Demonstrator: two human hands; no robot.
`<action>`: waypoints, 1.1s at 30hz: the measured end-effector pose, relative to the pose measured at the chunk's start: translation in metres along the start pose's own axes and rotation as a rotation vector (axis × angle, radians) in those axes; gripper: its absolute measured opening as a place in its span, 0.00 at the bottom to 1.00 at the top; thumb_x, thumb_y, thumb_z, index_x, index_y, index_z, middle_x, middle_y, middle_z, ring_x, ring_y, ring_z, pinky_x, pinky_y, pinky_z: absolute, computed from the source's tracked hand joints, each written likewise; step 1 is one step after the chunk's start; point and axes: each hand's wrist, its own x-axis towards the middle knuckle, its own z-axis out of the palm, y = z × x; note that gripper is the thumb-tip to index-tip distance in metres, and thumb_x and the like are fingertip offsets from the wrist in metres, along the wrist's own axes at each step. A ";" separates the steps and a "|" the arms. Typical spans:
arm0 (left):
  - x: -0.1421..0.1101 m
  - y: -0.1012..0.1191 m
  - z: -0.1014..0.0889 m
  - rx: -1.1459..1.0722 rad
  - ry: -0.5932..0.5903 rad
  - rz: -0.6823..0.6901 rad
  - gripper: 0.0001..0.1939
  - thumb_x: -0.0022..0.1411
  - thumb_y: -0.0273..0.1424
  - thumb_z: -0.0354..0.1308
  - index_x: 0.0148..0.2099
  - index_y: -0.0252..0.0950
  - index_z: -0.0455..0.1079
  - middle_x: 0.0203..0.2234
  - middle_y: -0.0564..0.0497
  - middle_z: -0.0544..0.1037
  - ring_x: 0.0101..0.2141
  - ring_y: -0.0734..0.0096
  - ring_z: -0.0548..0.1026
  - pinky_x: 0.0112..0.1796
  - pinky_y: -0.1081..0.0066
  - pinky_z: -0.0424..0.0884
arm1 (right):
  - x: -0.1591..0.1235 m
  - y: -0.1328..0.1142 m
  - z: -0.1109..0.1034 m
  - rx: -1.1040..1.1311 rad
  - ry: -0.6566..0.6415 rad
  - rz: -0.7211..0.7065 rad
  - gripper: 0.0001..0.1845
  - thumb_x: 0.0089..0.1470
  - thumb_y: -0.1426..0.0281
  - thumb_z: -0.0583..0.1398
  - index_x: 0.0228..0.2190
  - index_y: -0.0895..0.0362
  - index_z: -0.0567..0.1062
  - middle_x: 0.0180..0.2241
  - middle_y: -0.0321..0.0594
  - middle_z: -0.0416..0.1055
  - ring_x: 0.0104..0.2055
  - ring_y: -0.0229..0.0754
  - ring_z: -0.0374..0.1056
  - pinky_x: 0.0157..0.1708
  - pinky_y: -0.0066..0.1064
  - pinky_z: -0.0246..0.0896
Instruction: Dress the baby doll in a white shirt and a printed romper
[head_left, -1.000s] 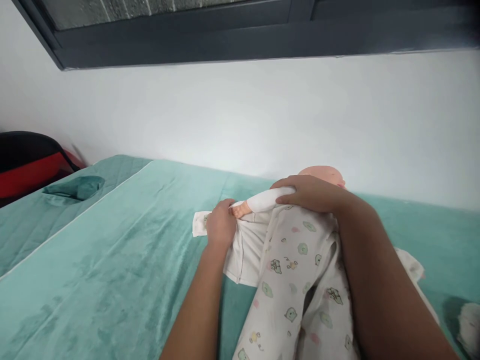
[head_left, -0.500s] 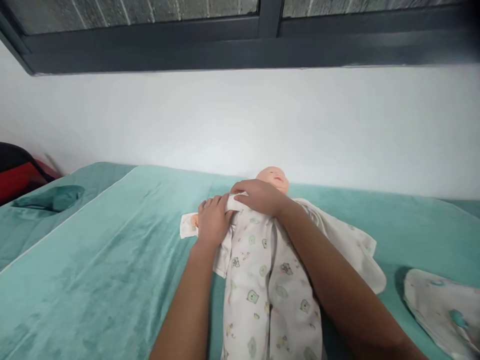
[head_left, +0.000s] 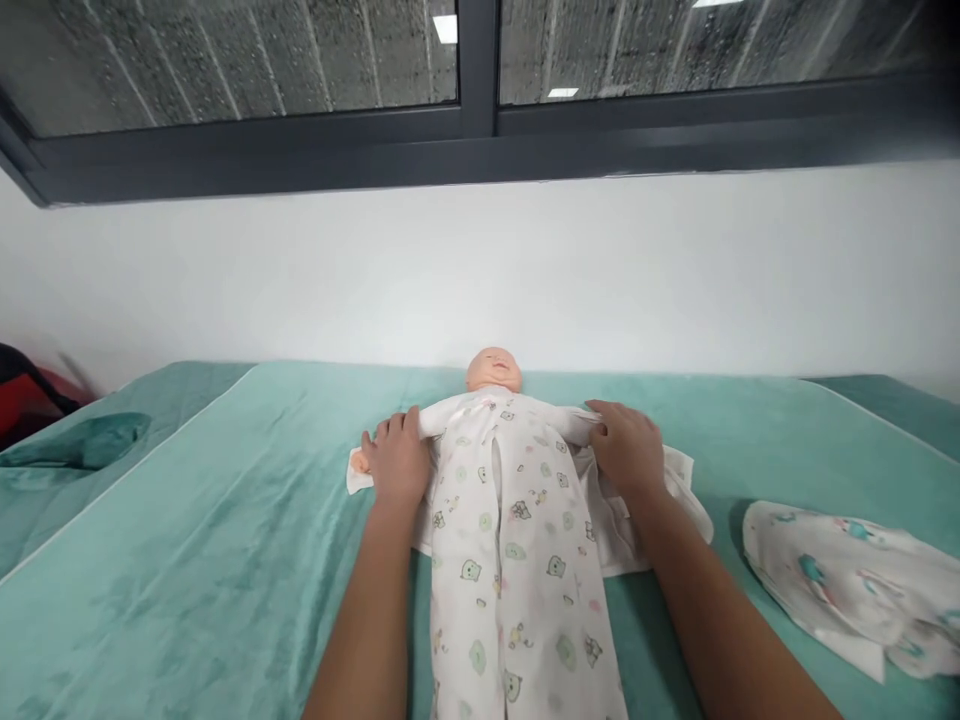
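Note:
A baby doll point(head_left: 493, 370) lies on its back on the bed, head toward the wall. Spread over its front is a white baby romper point(head_left: 532, 540) printed with small green animals, a long slit or fold running down its middle. My left hand point(head_left: 401, 455) is closed over the romper's left sleeve and the doll's arm; the doll's small hand point(head_left: 361, 462) pokes out beyond it. On the other side, my right hand point(head_left: 624, 445) grips the end of the right sleeve. Beneath the romper, a plain white garment point(head_left: 679, 490) shows at both sides.
A folded white cloth with teal prints point(head_left: 847, 570) lies on the right of the green bed cover point(head_left: 225, 560). Behind stand a white wall point(head_left: 480, 270) and a dark window frame point(head_left: 300, 155). A red and black item point(head_left: 30, 400) sits at the far left.
My right hand has moved from the doll's chest out to the right sleeve, which is now spread sideways. My left hand stays at the left sleeve. The view has shifted, showing more window.

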 end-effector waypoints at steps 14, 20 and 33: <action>0.010 0.175 -0.032 -0.021 -0.302 0.715 0.10 0.60 0.29 0.58 0.44 0.33 0.73 0.46 0.42 0.77 0.48 0.56 0.72 0.55 0.56 0.62 | 0.016 0.007 0.018 0.342 -0.002 0.187 0.24 0.52 0.72 0.50 0.49 0.55 0.73 0.49 0.45 0.75 0.51 0.50 0.69 0.51 0.40 0.60; 0.025 0.205 -0.004 0.168 -0.374 0.695 0.14 0.63 0.29 0.54 0.50 0.32 0.71 0.46 0.36 0.76 0.47 0.53 0.73 0.49 0.52 0.64 | 0.022 0.014 0.024 0.530 -0.003 0.170 0.25 0.46 0.73 0.52 0.46 0.53 0.74 0.49 0.44 0.75 0.53 0.48 0.70 0.55 0.42 0.61; 0.059 0.170 -0.057 0.087 -0.244 0.577 0.17 0.62 0.22 0.52 0.53 0.33 0.64 0.45 0.39 0.74 0.47 0.54 0.72 0.45 0.55 0.68 | 0.027 0.053 0.033 1.290 0.244 0.654 0.20 0.27 0.72 0.61 0.31 0.53 0.73 0.35 0.41 0.76 0.42 0.49 0.75 0.33 0.33 0.72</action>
